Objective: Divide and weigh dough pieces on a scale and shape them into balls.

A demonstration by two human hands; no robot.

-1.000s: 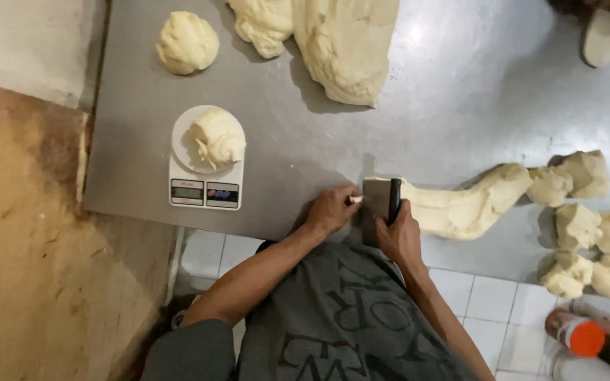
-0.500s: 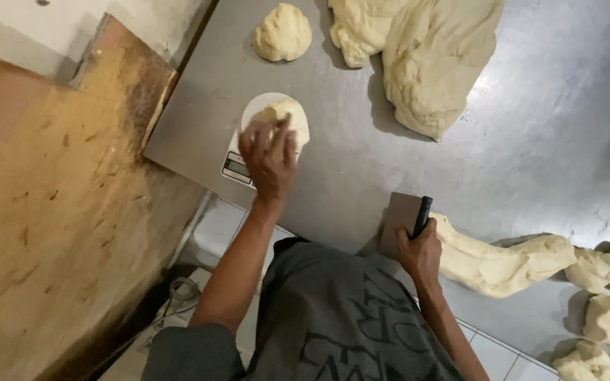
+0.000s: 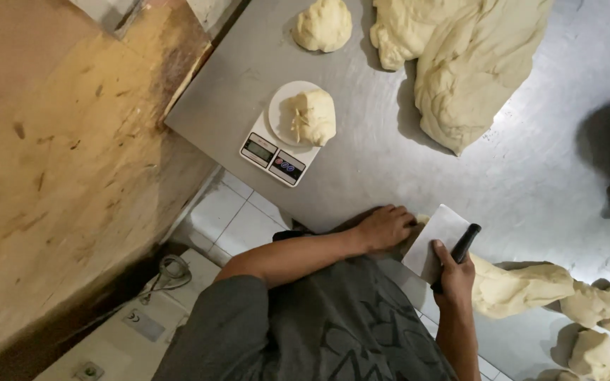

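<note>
steel table (image 3: pixel 531 176) carries a scale (image 3: pixel 280 152) with one dough piece (image 3: pixel 313 116) weighed. right hand (image 3: pixel 453 279) grips the scraper (image 3: pixel 438 243) at the dough rope (image 3: pixel 524 286); left hand (image 3: pixel 384 227) rests loose beside it. big dough mass (image 3: pixel 460 63) remains uncut.

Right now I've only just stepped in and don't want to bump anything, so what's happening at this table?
A person is portioning dough at a steel table. The right hand grips a bench scraper by its black handle, blade at the end of a long dough strip. The left hand rests at the table edge beside the blade. A dough piece sits on a small kitchen scale. A rounded ball and a big dough mass lie farther back, cut chunks to the right.
</note>
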